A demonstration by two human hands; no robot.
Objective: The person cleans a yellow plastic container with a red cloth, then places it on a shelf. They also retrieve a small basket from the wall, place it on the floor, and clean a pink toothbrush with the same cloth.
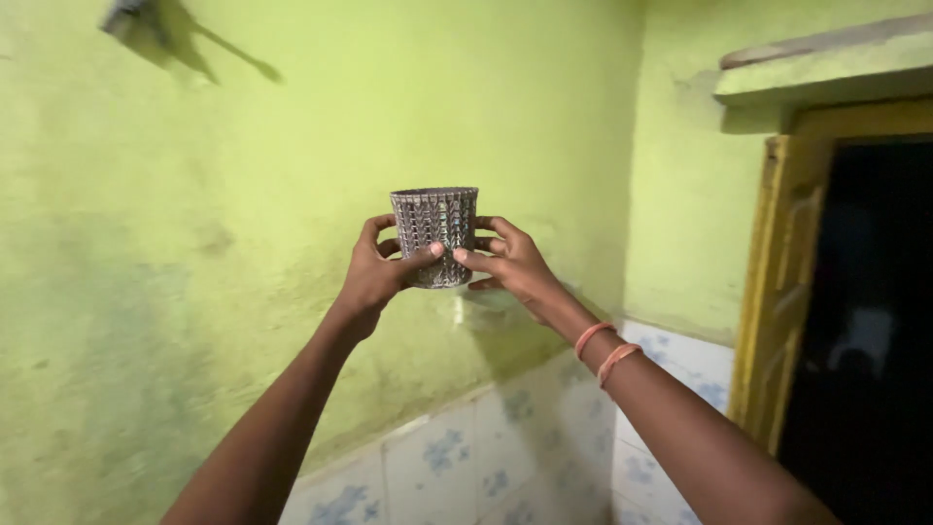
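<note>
Both hands up in front of the green wall (243,194), gripping a small grey woven basket (434,233) between them. Left hand (374,272) wraps the left side, thumb pressed across the front. Right hand (510,262) clamps the right side, thumb meeting the left thumb. Basket upright, mid-air, centre frame. Two orange bangles (604,348) on right wrist. Yellow door frame (777,292) far right, tiles (466,457) low.

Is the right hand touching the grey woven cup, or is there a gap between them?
Touching. In the head view, the right hand has its thumb pressed on the front of the grey woven cup and its fingers curl behind it.
</note>
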